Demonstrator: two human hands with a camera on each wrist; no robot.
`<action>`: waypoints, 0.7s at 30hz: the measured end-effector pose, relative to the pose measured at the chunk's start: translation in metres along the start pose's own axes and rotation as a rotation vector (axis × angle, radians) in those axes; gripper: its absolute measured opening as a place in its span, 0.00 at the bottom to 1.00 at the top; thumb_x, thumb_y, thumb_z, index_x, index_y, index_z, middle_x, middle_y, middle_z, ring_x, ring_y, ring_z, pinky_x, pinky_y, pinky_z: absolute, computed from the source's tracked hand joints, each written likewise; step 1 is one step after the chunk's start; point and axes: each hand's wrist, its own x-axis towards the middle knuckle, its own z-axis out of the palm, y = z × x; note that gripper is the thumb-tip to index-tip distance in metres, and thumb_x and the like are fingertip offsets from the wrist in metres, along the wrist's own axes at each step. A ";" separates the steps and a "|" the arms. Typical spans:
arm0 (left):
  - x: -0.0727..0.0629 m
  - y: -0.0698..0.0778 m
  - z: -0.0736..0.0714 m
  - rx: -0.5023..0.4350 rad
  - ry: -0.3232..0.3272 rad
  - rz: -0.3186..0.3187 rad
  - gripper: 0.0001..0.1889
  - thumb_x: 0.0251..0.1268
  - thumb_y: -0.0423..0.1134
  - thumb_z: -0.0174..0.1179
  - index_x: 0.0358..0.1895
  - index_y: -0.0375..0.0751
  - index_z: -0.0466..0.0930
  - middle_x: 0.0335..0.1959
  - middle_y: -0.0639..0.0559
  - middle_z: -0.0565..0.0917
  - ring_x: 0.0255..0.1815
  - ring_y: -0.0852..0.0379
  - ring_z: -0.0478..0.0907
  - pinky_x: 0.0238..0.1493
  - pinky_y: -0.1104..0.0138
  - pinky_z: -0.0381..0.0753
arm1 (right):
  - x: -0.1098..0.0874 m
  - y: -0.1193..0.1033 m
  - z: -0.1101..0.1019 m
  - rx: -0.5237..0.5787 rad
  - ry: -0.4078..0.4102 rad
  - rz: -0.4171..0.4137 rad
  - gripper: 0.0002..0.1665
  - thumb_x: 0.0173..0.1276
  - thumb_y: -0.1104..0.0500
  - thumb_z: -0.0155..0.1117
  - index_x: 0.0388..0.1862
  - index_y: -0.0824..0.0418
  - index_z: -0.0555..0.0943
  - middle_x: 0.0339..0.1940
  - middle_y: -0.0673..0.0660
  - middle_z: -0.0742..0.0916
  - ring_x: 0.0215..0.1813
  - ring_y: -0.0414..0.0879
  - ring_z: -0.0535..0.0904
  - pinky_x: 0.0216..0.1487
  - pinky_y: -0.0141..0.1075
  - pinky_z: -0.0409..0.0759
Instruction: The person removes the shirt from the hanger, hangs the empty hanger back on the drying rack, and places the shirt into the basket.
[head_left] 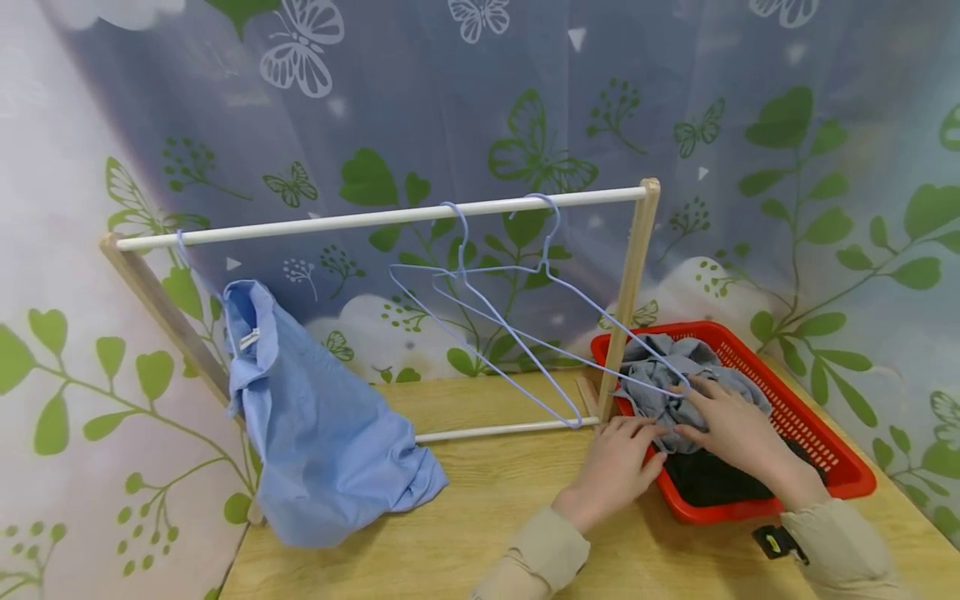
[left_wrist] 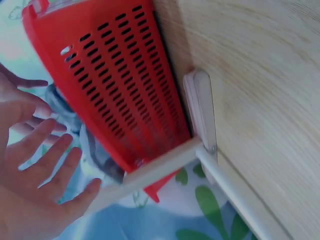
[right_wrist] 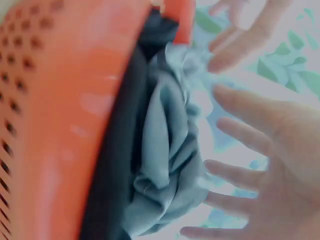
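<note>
A crumpled grey-blue garment [head_left: 663, 371] lies in a red perforated basket [head_left: 840, 492] at the right, on top of a black cloth [head_left: 716, 479]. Over the basket's near left rim, my left hand [head_left: 615, 462] has its fingers loosely extended; the left wrist view shows them spread and holding nothing. My right hand [head_left: 738, 433] hovers over the garment, fingers apart and the palm facing it in the right wrist view [right_wrist: 285, 165]. One corner of a lilac wire hanger [head_left: 592, 312] overlaps the right fingertips in the head view.
A white-railed wooden rack [head_left: 382, 218] stands across the table [head_left: 495, 508], its right post [head_left: 632, 292] beside the basket. Another lilac hanger [head_left: 517, 333] hangs from the rail. At the left end hangs a light blue garment [head_left: 322, 450]. A patterned curtain [head_left: 420, 100] closes off the back.
</note>
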 end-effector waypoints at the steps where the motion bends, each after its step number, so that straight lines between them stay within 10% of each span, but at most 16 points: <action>1: -0.003 -0.002 -0.003 -0.005 0.050 0.003 0.15 0.77 0.50 0.56 0.61 0.55 0.81 0.60 0.60 0.81 0.59 0.60 0.78 0.59 0.65 0.77 | -0.002 -0.006 0.000 0.001 0.038 0.001 0.32 0.63 0.53 0.76 0.63 0.65 0.80 0.60 0.75 0.79 0.53 0.75 0.78 0.47 0.66 0.79; 9: -0.027 -0.026 -0.028 -0.039 0.306 0.009 0.07 0.74 0.43 0.61 0.49 0.52 0.86 0.38 0.62 0.87 0.33 0.67 0.83 0.33 0.77 0.78 | -0.016 -0.057 0.010 0.104 0.356 -0.019 0.12 0.59 0.57 0.79 0.41 0.53 0.87 0.36 0.52 0.87 0.23 0.43 0.77 0.18 0.31 0.68; 21: -0.083 -0.069 -0.057 -0.095 0.303 -0.181 0.06 0.74 0.44 0.61 0.40 0.52 0.87 0.29 0.64 0.87 0.21 0.73 0.76 0.20 0.83 0.66 | -0.010 -0.117 0.035 0.190 0.438 -0.050 0.11 0.60 0.55 0.78 0.28 0.46 0.82 0.19 0.36 0.76 0.19 0.30 0.67 0.17 0.28 0.62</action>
